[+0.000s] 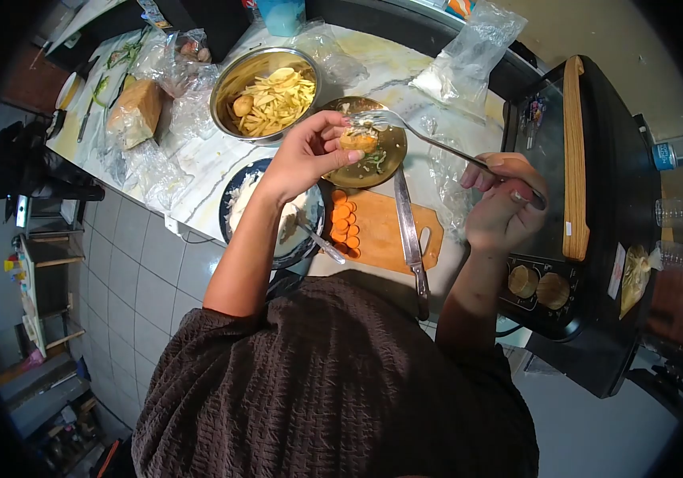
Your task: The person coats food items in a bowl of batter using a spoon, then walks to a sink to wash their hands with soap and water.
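Observation:
My left hand point(306, 159) pinches a small golden-brown piece of food point(359, 141), perhaps bread, with pale bits on top. In my right hand point(505, 207) is the handle of a fork point(437, 144), whose tines touch or hover just over that piece. Beneath both lies a gold-coloured plate point(393, 163) with green shreds and crumbs. Below my left wrist stands a dark blue bowl point(227, 209) of white creamy mixture with a spoon point(321, 243) in it. Orange carrot slices point(341, 215) and a large knife point(408, 223) rest on a wooden cutting board point(381, 239).
A steel bowl point(215, 99) of cut potato sticks stands behind my left hand. Further left are a bread loaf point(134, 111) and plastic bags point(186, 103). To the right stands a black oven point(545, 151) with a wooden handle. A bag of white powder point(469, 64) lies at the back.

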`<state>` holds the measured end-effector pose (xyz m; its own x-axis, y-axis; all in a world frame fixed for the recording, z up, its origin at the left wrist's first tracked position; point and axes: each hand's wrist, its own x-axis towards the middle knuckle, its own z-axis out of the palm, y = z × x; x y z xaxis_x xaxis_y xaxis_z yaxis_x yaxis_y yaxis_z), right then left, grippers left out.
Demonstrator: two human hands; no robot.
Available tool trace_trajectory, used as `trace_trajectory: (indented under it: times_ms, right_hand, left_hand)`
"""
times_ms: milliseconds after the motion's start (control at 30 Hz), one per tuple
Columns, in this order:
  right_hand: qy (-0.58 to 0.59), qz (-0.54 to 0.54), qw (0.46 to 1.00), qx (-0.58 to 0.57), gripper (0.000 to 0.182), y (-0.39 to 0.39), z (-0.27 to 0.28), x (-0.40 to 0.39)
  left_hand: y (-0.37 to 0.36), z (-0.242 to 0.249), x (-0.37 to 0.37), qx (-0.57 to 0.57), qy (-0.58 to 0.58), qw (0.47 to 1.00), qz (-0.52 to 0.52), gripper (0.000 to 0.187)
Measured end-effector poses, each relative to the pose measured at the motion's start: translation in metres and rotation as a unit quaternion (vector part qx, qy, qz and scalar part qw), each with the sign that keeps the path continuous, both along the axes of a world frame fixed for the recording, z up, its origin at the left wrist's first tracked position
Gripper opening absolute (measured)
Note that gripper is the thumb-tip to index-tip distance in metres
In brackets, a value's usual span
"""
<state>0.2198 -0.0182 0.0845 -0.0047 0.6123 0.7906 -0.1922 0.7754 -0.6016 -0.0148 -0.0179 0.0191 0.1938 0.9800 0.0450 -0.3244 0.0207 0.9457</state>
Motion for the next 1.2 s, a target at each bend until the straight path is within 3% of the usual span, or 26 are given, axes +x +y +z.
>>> trace_trajectory:
  times_ms: [300, 367, 467, 800, 1000, 1133, 1200]
  right_hand:
    - [-0.033, 0.004, 0.999, -0.007, 0.024, 0.001, -0.001, 0.002]
    - [-0.109, -0.041, 0.993, -0.018, 0.040, -0.002, 0.005, 0.001]
    - [-0.064, 0.008, 0.998, 0.018, 0.026, 0.001, 0.002, 0.003]
    - [-0.028, -0.005, 0.999, 0.020, 0.029, 0.003, 0.000, 0.005]
    - [0.067, -0.111, 0.983, -0.129, 0.029, 0.008, -0.007, -0.008]
    - [0.039, -0.152, 0.954, -0.257, 0.026, 0.032, -0.044, -0.014]
    - [-0.109, -0.221, 0.910, -0.334, 0.025, 0.039, -0.061, -0.022]
  left_hand:
    - [-0.002, 0.008, 0.000, -0.001, 0.005, 1.000, -0.006, 0.039]
    - [-0.003, 0.007, 0.001, 0.016, 0.003, 1.000, -0.003, 0.039]
    - [-0.003, 0.007, 0.002, -0.003, 0.011, 1.000, -0.010, 0.039]
    - [-0.003, 0.002, 0.004, -0.017, -0.007, 1.000, -0.007, 0.037]
    - [-0.001, -0.004, -0.008, -0.014, -0.001, 0.999, 0.030, 0.037]
    - [-0.006, -0.010, -0.024, -0.032, 0.046, 0.993, 0.105, 0.037]
    - [-0.008, -0.014, -0.032, -0.027, 0.074, 0.989, 0.127, 0.036]
